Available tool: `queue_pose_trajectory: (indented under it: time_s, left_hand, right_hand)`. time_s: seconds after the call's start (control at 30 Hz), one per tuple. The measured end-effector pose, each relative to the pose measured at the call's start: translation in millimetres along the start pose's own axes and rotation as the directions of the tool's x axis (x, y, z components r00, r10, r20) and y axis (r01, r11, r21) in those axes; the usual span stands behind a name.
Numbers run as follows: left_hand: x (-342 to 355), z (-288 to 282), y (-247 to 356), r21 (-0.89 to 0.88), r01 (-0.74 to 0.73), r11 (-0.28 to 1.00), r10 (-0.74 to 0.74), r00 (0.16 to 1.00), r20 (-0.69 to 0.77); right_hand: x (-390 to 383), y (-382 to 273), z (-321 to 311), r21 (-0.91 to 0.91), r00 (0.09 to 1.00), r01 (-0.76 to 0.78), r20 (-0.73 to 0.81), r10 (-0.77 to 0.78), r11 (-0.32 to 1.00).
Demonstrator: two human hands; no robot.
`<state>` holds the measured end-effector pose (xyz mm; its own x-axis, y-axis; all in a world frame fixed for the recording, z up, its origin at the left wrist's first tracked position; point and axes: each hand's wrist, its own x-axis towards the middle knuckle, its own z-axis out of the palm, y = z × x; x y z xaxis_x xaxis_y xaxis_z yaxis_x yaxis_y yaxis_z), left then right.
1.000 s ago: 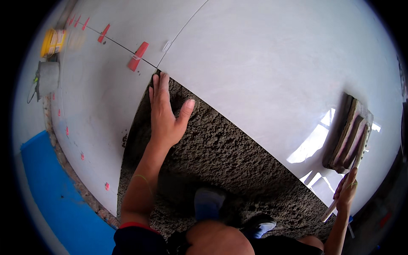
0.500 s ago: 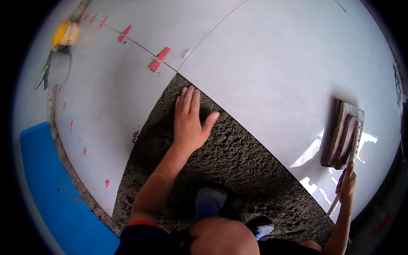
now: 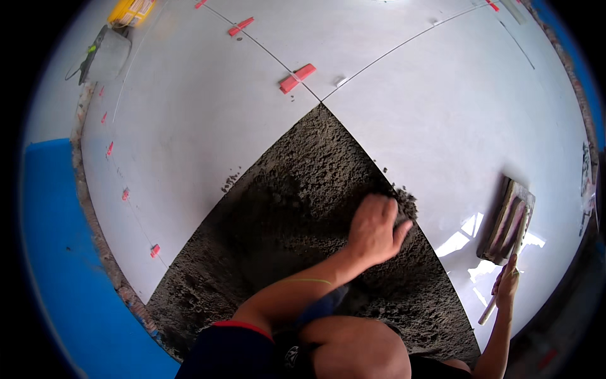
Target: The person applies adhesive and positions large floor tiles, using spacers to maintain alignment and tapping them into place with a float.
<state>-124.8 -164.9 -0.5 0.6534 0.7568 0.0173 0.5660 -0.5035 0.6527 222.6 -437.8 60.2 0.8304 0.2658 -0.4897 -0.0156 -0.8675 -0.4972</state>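
Observation:
My left hand (image 3: 374,232) is at the right edge of the dark, crumbly mortar bed (image 3: 315,158). Its fingers are curled around loose mortar (image 3: 406,203) that spills onto the pale tile (image 3: 467,126) there. Far to the right, my right hand (image 3: 507,281) is closed around a pale stick-like handle (image 3: 487,311). That handle runs up beside a mortar-stained rectangular float (image 3: 505,221) on the glossy tile; I cannot tell whether the two are joined. My knee (image 3: 360,347) is over the near part of the bed.
Red wedges (image 3: 298,78) straddle the joint between laid tiles. A yellow bucket (image 3: 131,11) and a grey container (image 3: 108,55) stand at the far left. Blue sheeting (image 3: 69,252) lies beyond a rough border strip on the left. Crumbs (image 3: 231,180) lie on the left tile.
My left hand has gone from lying flat near the bed's far corner to curling around mortar at the right edge. The view has shifted. My right hand still grips the handle.

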Motion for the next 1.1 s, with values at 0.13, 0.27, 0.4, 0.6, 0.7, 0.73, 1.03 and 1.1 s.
queue_pose_trajectory:
  time_s: [0.13,0.27,0.4,0.6,0.7,0.73,1.03,1.1]
  left_hand:
    - [-58,12,42,-0.243,-0.155,0.957,0.169,0.985,0.038]
    - [-97,13,48,-0.551,-0.217,0.806,0.393,0.892,0.222]
    - [-89,-23,27,-0.522,-0.195,0.830,0.241,0.970,0.021]
    - [-83,-83,-11,-0.745,0.380,0.549,-0.303,0.921,0.246]
    - [-100,-87,-10,-0.949,0.311,0.051,-0.370,0.889,0.271]
    - [-107,-89,-10,-0.955,0.285,0.085,-0.538,0.820,0.197]
    - [-43,-35,-20,-0.939,0.243,0.244,-0.827,0.558,-0.070]
    - [-45,-31,-26,-0.940,0.253,0.230,-0.829,0.557,-0.053]
  right_hand:
    - [2,-6,-4,-0.020,0.992,-0.101,0.076,0.102,0.995]
    - [-5,-27,-2,0.116,0.986,-0.142,0.105,0.130,0.983]
    - [-38,-54,22,0.082,0.990,-0.063,0.132,0.052,0.995]
    - [-127,-104,88,-0.223,0.876,0.300,0.449,-0.175,0.928]
    - [-170,-140,125,-0.081,0.624,0.485,0.729,-0.280,0.871]
    - [-185,-149,142,-0.090,0.581,0.535,0.761,-0.288,0.840]
    - [-176,-193,188,-0.179,0.704,0.514,0.646,-0.294,0.839]
    - [-170,-194,186,-0.180,0.641,0.509,0.732,-0.231,0.841]
